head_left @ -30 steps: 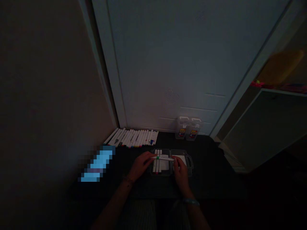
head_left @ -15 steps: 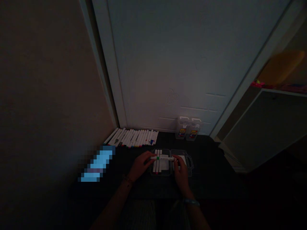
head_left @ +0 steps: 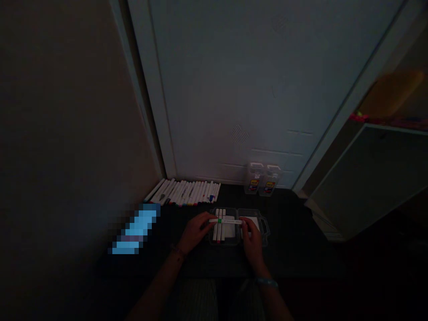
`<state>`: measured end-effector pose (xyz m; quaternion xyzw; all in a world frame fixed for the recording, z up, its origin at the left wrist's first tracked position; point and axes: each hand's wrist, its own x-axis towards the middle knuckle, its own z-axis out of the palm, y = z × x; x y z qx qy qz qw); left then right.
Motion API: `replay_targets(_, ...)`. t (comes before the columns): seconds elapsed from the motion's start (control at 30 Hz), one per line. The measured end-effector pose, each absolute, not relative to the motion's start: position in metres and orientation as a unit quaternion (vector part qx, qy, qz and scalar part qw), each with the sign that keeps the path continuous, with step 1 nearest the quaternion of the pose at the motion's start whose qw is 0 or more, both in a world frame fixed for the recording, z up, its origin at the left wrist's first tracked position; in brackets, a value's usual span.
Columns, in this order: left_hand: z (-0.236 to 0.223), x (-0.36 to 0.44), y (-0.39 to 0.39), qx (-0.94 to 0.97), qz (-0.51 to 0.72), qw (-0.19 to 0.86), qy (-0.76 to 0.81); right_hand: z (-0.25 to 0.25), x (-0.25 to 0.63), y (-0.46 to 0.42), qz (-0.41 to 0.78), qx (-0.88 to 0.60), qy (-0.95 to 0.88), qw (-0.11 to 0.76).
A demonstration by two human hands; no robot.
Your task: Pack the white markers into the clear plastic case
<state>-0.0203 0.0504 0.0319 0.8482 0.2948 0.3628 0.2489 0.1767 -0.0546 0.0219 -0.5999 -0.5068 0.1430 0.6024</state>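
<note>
A white marker [head_left: 230,221] with a green band lies level between my two hands, above an open clear plastic case [head_left: 238,240]. My left hand [head_left: 198,227] pinches its left end, by the green band. At the other end, the fingers of my right hand [head_left: 250,234] are closed on the marker's tip. Three white markers [head_left: 219,232] stand side by side in the left half of the case, one with a pink end. White paper-like inserts [head_left: 229,231] show in both halves of the case, the right one partly behind my right hand.
A row of several white markers [head_left: 187,192] with coloured ends lies along the back left of the dark table [head_left: 294,249]. Two closed clear cases [head_left: 254,180] with yellow labels stand against the white door [head_left: 214,107]. A pixelated bright blue patch [head_left: 135,232] is at the left.
The marker has turned slightly about its length in my fingers. Both hands stay in nearly the same place over the case.
</note>
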Motion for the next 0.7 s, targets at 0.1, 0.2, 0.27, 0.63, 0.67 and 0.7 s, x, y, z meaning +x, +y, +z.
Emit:
replay_targets(0.1,0.032,-0.021,0.05,0.846,0.365,0.242,0.303,0.022,0.176,-0.055,0.141,-0.605,-0.5,0.603)
replay_targets(0.2,0.031,-0.02,0.051,0.843,0.37,0.239,0.309,0.022,0.176,-0.056,0.137,-0.607,-0.51,0.594)
replay_targets(0.27,0.03,-0.02,0.051,0.838,0.376,0.246,0.308,0.022,0.176,-0.056,0.13,-0.609,-0.529,0.577)
replay_targets(0.63,0.052,-0.007,0.025,0.765,0.464,0.337,0.293,0.023,0.17,-0.052,0.029,-0.621,-0.672,0.402)
replay_targets(0.67,0.054,-0.001,0.02,0.766,0.466,0.341,0.284,0.022,0.17,-0.052,0.019,-0.621,-0.68,0.389)
replay_targets(0.7,0.056,0.006,0.015,0.77,0.461,0.349,0.269,0.021,0.17,-0.052,0.011,-0.62,-0.686,0.381)
